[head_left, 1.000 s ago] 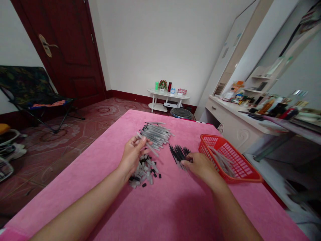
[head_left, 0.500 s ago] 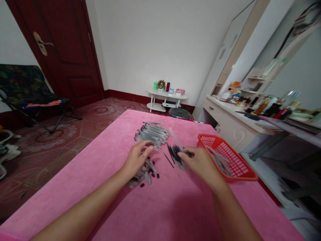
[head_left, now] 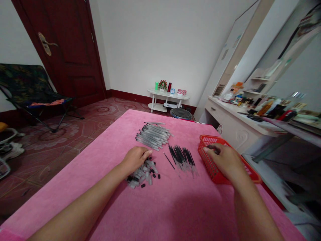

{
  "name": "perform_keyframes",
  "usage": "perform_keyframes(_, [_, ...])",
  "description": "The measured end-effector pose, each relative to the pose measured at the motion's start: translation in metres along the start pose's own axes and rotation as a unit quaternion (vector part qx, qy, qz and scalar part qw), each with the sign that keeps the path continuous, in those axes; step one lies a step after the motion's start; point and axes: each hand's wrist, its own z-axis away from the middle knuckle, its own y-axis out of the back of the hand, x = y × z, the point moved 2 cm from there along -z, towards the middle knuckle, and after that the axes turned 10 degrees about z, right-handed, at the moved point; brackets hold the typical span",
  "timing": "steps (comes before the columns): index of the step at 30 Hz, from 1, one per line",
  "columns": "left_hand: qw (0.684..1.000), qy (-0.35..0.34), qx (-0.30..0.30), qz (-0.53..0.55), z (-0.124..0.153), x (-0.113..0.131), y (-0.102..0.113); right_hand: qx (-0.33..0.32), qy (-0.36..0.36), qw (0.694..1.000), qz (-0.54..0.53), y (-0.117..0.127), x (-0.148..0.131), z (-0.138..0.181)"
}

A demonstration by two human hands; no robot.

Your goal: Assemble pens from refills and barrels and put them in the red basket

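Observation:
My left hand [head_left: 137, 158] rests at the upper left of a heap of clear pen caps and small black plugs [head_left: 144, 175]. Its thumb lies against the curled fingers, and whatever they pinch is hidden. Over the near left side of a red plastic basket [head_left: 247, 172], my right hand [head_left: 225, 160] hangs with bent fingers and a gap between thumb and fingers; nothing shows in it. Between the hands lies a bundle of black ink refills [head_left: 182, 157], with a single refill [head_left: 169, 161] apart on its left. Farther back, several clear pens [head_left: 152, 134] lie side by side.
A pink cloth [head_left: 100, 160] covers the table. Beyond its far edge are a round dark-topped stool [head_left: 181, 113] and a low white stand [head_left: 168, 95]. A dressing table [head_left: 233, 117] with bottles stands at the right, a folding chair [head_left: 32, 87] at the left.
My right hand has left the refills and moved right, over the basket. The blurred clear tube beside it is gone from there. My left hand's thumb and fingers have drawn together. The view has shifted slightly.

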Motion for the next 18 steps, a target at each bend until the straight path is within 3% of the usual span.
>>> perform_keyframes(3, [0.999, 0.019, -0.021, -0.03, -0.003, -0.005, 0.005, -0.076, 0.103, 0.979, -0.161, -0.021, -0.054, 0.018])
perform_keyframes(7, [0.998, -0.035, 0.018, -0.039, -0.01, -0.025, 0.014, -0.188, 0.204, 0.913, -0.299, -0.047, -0.106, 0.045])
perform_keyframes(12, [0.994, -0.066, 0.012, -0.081, -0.016, -0.054, 0.019, -0.175, 0.232, 0.914, -0.284, -0.06, -0.116, 0.054])
perform_keyframes(18, [0.988, -0.079, 0.008, -0.13, -0.018, -0.054, 0.017, -0.176, 0.215, 0.918, -0.284, -0.064, -0.113, 0.051])
